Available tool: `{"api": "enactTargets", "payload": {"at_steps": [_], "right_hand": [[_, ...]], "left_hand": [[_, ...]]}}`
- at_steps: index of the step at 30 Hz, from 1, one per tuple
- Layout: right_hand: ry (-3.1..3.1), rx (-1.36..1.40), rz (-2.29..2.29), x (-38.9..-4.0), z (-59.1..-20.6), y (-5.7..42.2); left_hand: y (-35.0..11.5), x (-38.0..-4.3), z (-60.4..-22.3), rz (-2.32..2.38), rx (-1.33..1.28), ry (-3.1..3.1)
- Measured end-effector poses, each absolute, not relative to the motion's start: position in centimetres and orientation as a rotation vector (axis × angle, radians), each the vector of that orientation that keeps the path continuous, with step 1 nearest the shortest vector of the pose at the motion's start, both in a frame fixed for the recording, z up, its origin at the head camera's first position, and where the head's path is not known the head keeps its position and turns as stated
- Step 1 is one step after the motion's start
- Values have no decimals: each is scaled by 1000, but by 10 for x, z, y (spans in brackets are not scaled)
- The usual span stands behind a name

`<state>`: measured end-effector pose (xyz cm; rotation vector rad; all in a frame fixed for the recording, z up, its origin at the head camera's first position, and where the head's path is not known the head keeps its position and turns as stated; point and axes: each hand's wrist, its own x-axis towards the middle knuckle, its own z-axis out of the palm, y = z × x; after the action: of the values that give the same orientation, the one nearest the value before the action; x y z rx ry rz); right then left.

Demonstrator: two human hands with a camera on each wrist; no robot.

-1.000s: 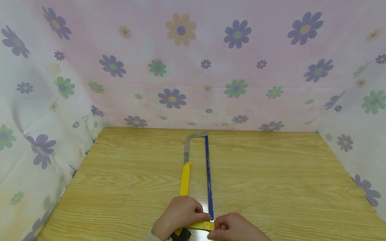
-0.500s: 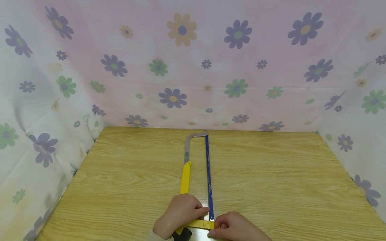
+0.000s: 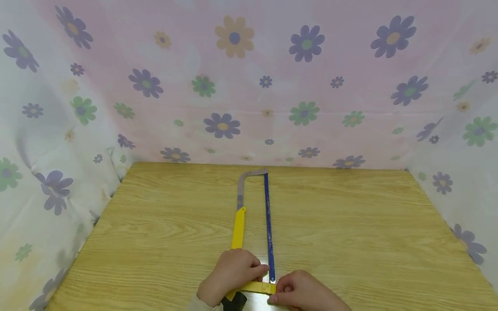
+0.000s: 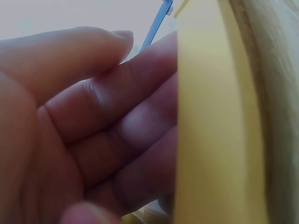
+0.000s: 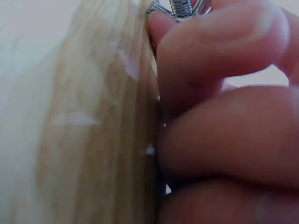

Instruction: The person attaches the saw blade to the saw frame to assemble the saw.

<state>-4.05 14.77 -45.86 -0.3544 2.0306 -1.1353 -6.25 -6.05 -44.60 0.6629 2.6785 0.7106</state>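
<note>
A hacksaw with a yellow frame [image 3: 239, 229] lies on the table, its silver front bow [image 3: 240, 190] toward the back. Its blue blade [image 3: 269, 224] runs along the right side to the yellow end bracket [image 3: 253, 287]. My left hand [image 3: 233, 273] holds the frame near the black part [image 3: 235, 301] of the saw, fingers curled behind the yellow bar [image 4: 215, 116] and thumb beside the blade's near end. At the bracket's right tip, my right hand [image 3: 305, 291] pinches a silver wing nut [image 5: 161, 8] on a threaded screw [image 5: 181, 8]. In the head view the fingers hide this nut.
The wood-grain table [image 3: 350, 229] extends on both sides of the saw. Flower-printed cloth [image 3: 264, 99] stands behind it and along its left and right sides.
My left thumb has shifted slightly away from the end bracket, up along the blade. My right fingers have moved only slightly at the bracket's tip. The hacksaw stays in place.
</note>
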Motion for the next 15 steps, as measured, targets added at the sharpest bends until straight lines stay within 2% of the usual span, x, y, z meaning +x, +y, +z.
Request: {"api": "enactTargets", "payload": {"at_steps": [11, 15], "right_hand": [[1995, -423, -1172, -42, -461, 149], [1972, -449, -1208, -37, -466, 153]], "left_hand": [[-64, -65, -449, 864, 618, 2608], [-63, -64, -451, 1086, 557, 2458]]}}
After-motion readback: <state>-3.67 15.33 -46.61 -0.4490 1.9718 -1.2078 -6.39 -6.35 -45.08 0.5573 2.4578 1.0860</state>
